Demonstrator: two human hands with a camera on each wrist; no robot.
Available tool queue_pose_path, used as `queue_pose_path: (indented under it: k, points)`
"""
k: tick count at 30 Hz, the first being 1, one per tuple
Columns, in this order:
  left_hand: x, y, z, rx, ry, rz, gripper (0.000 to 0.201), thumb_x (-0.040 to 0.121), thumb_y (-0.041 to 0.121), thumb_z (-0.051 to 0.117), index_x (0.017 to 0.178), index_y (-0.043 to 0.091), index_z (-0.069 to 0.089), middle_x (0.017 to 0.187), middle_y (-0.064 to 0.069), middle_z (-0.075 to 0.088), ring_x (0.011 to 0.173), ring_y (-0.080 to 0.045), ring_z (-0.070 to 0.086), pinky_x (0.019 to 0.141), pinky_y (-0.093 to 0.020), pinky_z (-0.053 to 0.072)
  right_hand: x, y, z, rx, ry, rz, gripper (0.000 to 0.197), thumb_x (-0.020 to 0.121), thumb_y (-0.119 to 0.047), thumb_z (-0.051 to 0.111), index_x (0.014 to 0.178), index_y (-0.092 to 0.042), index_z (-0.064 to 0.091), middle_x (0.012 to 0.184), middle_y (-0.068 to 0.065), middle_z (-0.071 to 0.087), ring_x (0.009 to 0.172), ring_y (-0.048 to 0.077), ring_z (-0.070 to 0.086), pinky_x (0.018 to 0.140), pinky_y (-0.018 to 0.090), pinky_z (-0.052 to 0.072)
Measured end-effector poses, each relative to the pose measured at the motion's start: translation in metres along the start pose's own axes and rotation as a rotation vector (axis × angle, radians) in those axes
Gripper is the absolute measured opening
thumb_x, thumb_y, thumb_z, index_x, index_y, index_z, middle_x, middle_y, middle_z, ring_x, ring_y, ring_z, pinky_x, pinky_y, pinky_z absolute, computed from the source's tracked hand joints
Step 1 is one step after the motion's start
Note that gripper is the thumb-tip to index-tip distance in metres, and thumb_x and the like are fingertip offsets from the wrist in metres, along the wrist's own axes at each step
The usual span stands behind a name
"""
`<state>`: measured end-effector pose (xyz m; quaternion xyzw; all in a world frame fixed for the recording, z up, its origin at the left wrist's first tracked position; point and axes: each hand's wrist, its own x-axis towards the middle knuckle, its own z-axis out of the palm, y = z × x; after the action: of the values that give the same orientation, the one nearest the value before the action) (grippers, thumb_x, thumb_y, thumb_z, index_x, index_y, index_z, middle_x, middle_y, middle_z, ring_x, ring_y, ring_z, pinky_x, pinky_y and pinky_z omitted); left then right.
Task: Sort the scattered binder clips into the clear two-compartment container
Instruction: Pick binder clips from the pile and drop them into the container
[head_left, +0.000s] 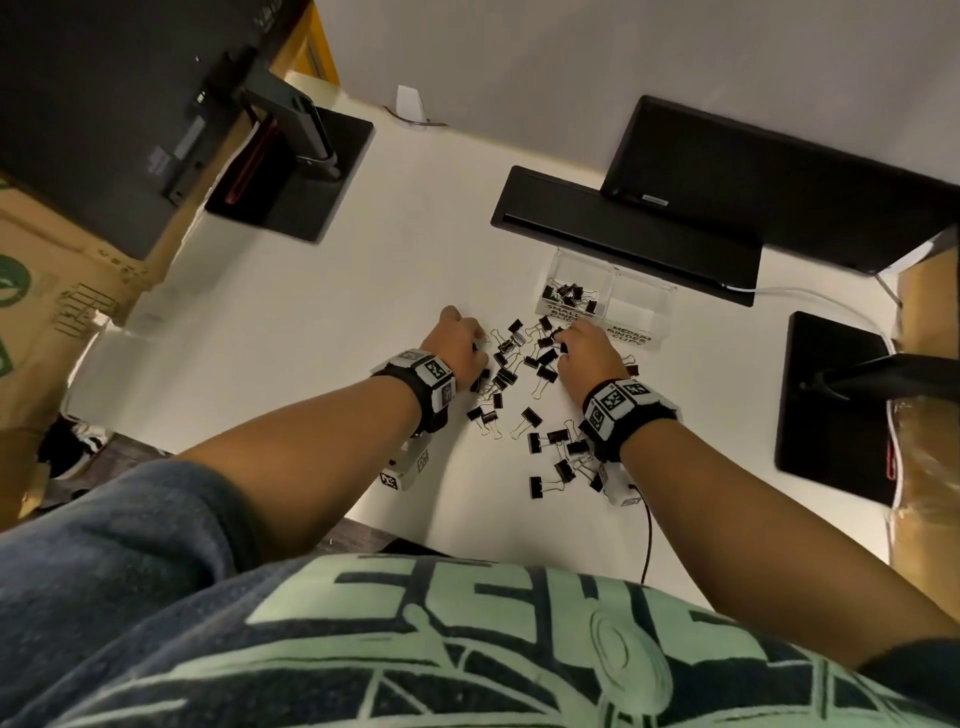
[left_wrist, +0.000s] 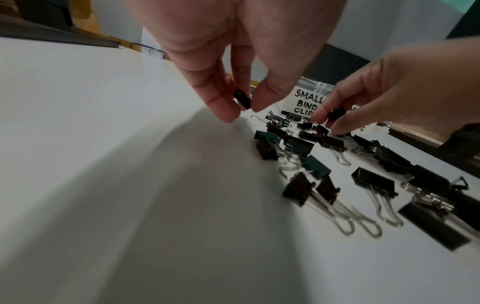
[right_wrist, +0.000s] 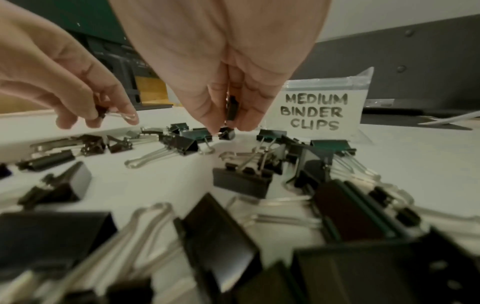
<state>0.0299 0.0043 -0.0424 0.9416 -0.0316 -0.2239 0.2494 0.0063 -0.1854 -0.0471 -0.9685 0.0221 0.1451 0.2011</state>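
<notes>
Black binder clips (head_left: 519, 374) lie scattered on the white desk between my hands. My left hand (head_left: 460, 345) hovers at the pile's left edge and pinches a small black clip (left_wrist: 242, 99) between thumb and fingers. My right hand (head_left: 587, 353) is over the pile's far right side, pinching another small black clip (right_wrist: 232, 110) just above the desk. The clear two-compartment container (head_left: 605, 299) stands just beyond the right hand. Its left part, labelled small binder clips, holds several clips (head_left: 569, 296). The right part (right_wrist: 322, 109), labelled medium binder clips, looks bare.
A black keyboard tray (head_left: 623, 234) and laptop (head_left: 779, 176) sit behind the container. Monitor bases stand at the back left (head_left: 296, 176) and at the right (head_left: 831, 405). Cardboard boxes (head_left: 47, 291) flank the desk on the left. A black cable (head_left: 648, 535) hangs off the front edge.
</notes>
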Motion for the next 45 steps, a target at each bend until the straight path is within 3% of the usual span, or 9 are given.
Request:
queue_pose_path:
  k: [4,8,10,15,19,28,33,40,45]
  points:
    - [-0.003,0.003,0.002,-0.043,0.035,0.012,0.017,0.091,0.013,0.055,0.103,0.002,0.060,0.119,-0.016,0.046,0.079,-0.023,0.048,0.073,-0.027,0.042,-0.002,0.001,0.005,-0.055,0.033,0.010,0.030,0.087,0.009,0.043,0.110,0.001,0.060,0.120,0.011,0.053,0.113,0.029,0.050,0.088,0.039,0.049]
    - [-0.005,0.012,0.003,-0.064,0.042,0.017,0.004,0.088,0.010,0.055,0.088,0.009,0.052,0.104,-0.010,0.046,0.080,-0.019,0.045,0.071,-0.026,0.037,-0.003,0.003,0.006,-0.065,0.012,0.043,0.025,0.087,0.007,0.044,0.107,0.002,0.059,0.120,0.014,0.052,0.108,0.030,0.053,0.088,0.039,0.049]
    - [-0.005,0.017,0.004,-0.041,0.018,0.020,0.012,0.087,0.009,0.059,0.085,0.013,0.047,0.098,-0.005,0.043,0.083,-0.018,0.044,0.072,-0.026,0.037,-0.004,0.003,0.005,-0.057,-0.008,0.054,0.023,0.088,0.006,0.045,0.105,0.002,0.059,0.118,0.015,0.053,0.105,0.031,0.054,0.088,0.039,0.048]
    - [-0.002,0.022,0.003,-0.014,0.001,0.026,0.015,0.086,0.009,0.063,0.084,0.014,0.049,0.098,-0.006,0.051,0.085,-0.020,0.050,0.072,-0.027,0.040,-0.009,-0.001,-0.002,0.046,-0.005,0.106,0.015,0.087,-0.003,0.053,0.096,0.000,0.065,0.109,0.014,0.058,0.099,0.029,0.058,0.083,0.034,0.047]
    - [-0.001,0.025,0.002,-0.002,-0.021,0.031,0.009,0.085,0.007,0.062,0.089,0.012,0.055,0.109,-0.011,0.061,0.098,-0.026,0.058,0.078,-0.031,0.046,-0.014,-0.007,-0.019,0.320,0.089,0.196,0.008,0.082,-0.009,0.065,0.088,-0.007,0.070,0.097,0.005,0.068,0.086,0.015,0.060,0.073,0.021,0.050]
    - [-0.003,0.028,-0.001,0.006,-0.065,0.054,0.015,0.085,0.004,0.056,0.099,0.008,0.062,0.111,-0.009,0.062,0.095,-0.023,0.058,0.075,-0.028,0.044,0.019,-0.004,-0.080,0.568,0.196,0.314,0.011,0.085,-0.013,0.063,0.085,-0.006,0.072,0.084,0.009,0.073,0.069,0.015,0.068,0.072,0.032,0.061]
    - [-0.005,0.026,-0.002,0.030,-0.062,0.090,0.013,0.086,0.004,0.055,0.096,0.008,0.061,0.103,-0.006,0.058,0.094,-0.024,0.059,0.074,-0.028,0.044,0.039,-0.008,-0.085,0.316,0.182,0.281,0.017,0.085,-0.003,0.056,0.089,0.000,0.073,0.091,0.005,0.072,0.084,0.021,0.069,0.077,0.032,0.058]
    - [-0.003,0.025,-0.001,0.027,-0.033,0.098,0.007,0.085,0.005,0.057,0.088,0.011,0.058,0.092,-0.002,0.049,0.083,-0.017,0.048,0.074,-0.028,0.043,0.034,-0.008,-0.076,0.272,0.234,0.169,0.017,0.089,-0.011,0.056,0.097,-0.017,0.071,0.118,0.010,0.059,0.097,0.023,0.061,0.073,0.027,0.046]
    - [-0.001,0.026,-0.003,-0.090,0.032,0.125,0.010,0.082,0.006,0.062,0.079,0.013,0.055,0.090,-0.004,0.052,0.080,-0.019,0.050,0.066,-0.025,0.038,0.009,-0.016,-0.052,0.206,0.145,0.095,0.030,0.093,-0.006,0.041,0.090,-0.009,0.071,0.119,0.008,0.063,0.101,0.022,0.063,0.087,0.032,0.054]
